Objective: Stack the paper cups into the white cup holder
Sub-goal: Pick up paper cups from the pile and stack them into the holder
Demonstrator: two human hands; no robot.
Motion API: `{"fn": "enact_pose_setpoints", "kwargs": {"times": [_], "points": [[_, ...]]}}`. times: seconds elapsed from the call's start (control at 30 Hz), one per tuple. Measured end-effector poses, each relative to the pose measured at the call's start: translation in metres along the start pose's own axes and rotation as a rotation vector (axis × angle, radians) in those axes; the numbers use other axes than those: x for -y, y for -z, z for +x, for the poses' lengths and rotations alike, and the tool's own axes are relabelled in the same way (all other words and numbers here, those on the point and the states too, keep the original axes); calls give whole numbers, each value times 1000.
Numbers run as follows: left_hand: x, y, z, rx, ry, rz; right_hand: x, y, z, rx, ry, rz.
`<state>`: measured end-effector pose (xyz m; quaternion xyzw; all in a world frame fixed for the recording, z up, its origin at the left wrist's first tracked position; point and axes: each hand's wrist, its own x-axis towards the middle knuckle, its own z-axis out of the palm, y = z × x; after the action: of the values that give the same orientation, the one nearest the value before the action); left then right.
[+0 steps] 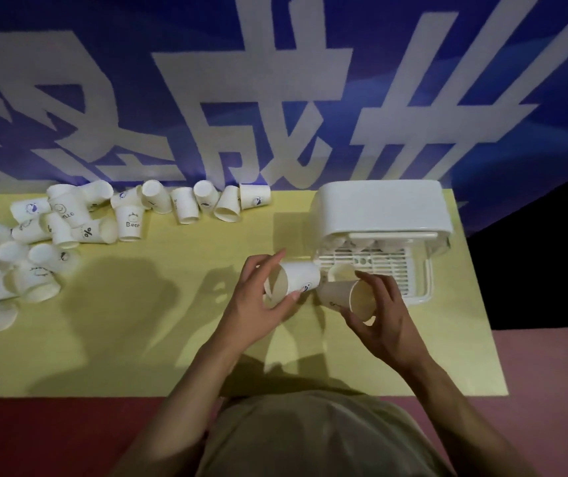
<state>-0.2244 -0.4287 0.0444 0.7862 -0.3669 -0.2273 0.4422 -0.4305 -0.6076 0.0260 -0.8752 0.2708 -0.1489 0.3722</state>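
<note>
The table (158,339) is covered in pale yellow and fills the middle of the frame; its left edge is cut off by the frame border.

The cup holder (380,211) stands at the upper right of the table. It is white plastic, with a rounded solid top and a slatted rack below, open toward the camera. Rims of several cups show inside under the top, but shadow hides how many and how they sit.

The pile of paper cups (69,222) spreads across the upper left of the table. The cups are white, mostly on their sides or upside down, with small dark prints; "Bear" and "HELLO" can be read, other prints are too small. The cups at far left are cut off by the frame edge.

The left hand (258,304), at frame centre, grips the left cup (298,280) on its side, fingers curled over the rim and thumb beneath. The mouth faces left and the base points right toward the holder.

The right hand (384,315), just right of centre, grips the right cup (346,296), fingers and thumb wrapped round its rim. It is tilted, mouth toward lower right, base toward the left cup. The two cups lie just beside each other; contact cannot be confirmed. One more cup (341,271) sits mouth up, just behind, at the rack's front corner.
</note>
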Motion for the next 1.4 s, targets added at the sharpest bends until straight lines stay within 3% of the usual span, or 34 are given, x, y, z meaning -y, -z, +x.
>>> {"fn": "enact_pose_setpoints", "kwargs": {"times": [0.23,0.5,0.87,1.13,1.4], "points": [[-42,-71,15,-31,-1,51,-50,70,-26,8,-24,0],[-34,-113,29,44,-11,179,-77,97,-23,-66,-72,89],[-9,-153,49,138,120,368,-87,101,-18,-30,-70,100],[-3,-159,59,222,191,313,-85,87,-3,33,-35,85],[1,-139,26,145,223,247,-54,59,33,102,82,100]]}}
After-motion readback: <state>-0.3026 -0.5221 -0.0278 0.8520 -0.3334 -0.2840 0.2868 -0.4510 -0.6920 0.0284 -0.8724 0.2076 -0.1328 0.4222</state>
